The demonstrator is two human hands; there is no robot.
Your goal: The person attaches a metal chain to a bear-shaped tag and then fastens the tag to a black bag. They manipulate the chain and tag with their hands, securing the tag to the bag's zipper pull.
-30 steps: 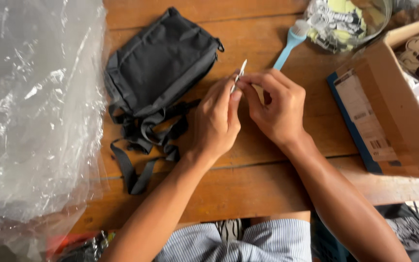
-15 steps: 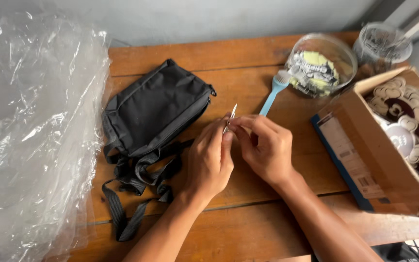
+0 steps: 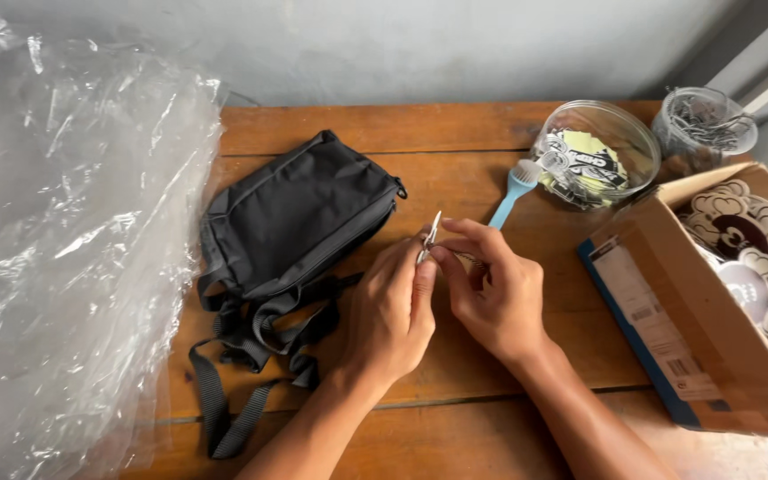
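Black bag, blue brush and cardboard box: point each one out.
black bag [image 3: 300, 218], head view, middle of its top panel.
blue brush [image 3: 510, 198], head view, on its handle.
cardboard box [image 3: 668, 302], head view, its near side wall.

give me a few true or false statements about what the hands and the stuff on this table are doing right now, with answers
1. Both hands pinch one small metal piece. True.
2. The black bag lies right of the hands. False: it lies to their left.
3. The blue-handled brush is held in the right hand. False: it lies on the wooden table, beside the clear bowl.
4. The cardboard box stands open at the right. True.
5. Clear plastic sheeting covers the box. False: it is heaped at the left.
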